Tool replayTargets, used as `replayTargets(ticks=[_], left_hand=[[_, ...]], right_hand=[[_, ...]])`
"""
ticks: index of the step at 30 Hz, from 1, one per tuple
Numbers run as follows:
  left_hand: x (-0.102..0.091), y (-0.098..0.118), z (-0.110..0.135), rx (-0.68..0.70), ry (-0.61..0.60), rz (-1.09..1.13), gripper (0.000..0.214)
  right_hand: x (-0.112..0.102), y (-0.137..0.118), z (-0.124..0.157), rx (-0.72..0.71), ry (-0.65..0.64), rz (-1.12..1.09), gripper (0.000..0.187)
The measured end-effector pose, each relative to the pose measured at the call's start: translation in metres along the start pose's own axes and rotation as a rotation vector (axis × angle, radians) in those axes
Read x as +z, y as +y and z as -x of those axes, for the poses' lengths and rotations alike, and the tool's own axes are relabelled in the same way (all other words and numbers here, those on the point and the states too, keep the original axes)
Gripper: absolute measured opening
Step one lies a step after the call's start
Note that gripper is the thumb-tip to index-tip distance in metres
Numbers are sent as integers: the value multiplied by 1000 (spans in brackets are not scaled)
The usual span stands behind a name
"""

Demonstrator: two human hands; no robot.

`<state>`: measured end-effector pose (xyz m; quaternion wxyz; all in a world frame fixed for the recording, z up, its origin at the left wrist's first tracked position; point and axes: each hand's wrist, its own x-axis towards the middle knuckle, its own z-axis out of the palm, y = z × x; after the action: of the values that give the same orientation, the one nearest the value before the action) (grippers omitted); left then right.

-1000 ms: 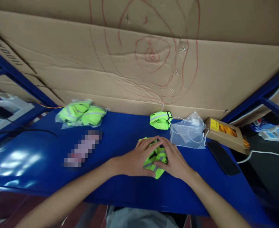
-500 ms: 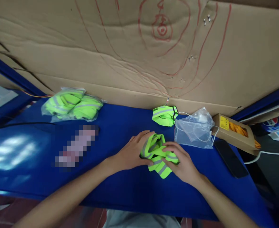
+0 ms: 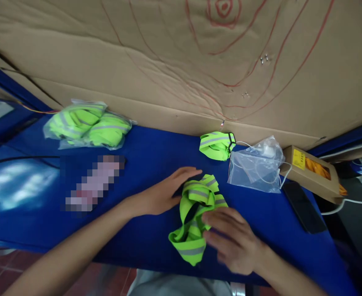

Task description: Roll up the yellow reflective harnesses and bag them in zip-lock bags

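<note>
A neon yellow-green reflective strap (image 3: 196, 193) with grey stripes lies in loose loops near the front of the blue table, one loop hanging toward me. My left hand (image 3: 162, 191) is beside its left side, fingers stretched out and thumb apart, not wrapped round it. On the other side my right hand (image 3: 233, 240) has curled fingers, slightly blurred, with the strap's edge between thumb and fingertips. Behind them sits a second bundled reflective strap (image 3: 215, 146) with a black buckle.
Two bagged strap bundles (image 3: 85, 125) lie at the back left. A pixelated item (image 3: 94, 183) is at the left. To the right are clear plastic bags (image 3: 254, 166), a windowed cardboard box (image 3: 313, 172), a black phone (image 3: 304, 207) and a white cable. Cardboard (image 3: 156, 74) walls the back.
The strap has gone from a compact bundle to longer, looser loops. My right hand has moved toward me, and my left hand has come off the strap with its fingers straighter. The view has shifted slightly.
</note>
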<state>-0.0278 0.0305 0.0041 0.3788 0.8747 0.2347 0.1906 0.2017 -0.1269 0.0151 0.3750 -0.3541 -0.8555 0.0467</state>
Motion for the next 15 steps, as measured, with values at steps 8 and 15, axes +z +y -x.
replayTargets(ticks=[8, 15], left_hand=[[33, 63, 27, 459, -198, -453, 51], [37, 26, 77, -8, 46, -670, 46]], right_hand=[[3, 32, 5, 390, -176, 130, 55], [19, 31, 2, 387, -347, 256, 70]])
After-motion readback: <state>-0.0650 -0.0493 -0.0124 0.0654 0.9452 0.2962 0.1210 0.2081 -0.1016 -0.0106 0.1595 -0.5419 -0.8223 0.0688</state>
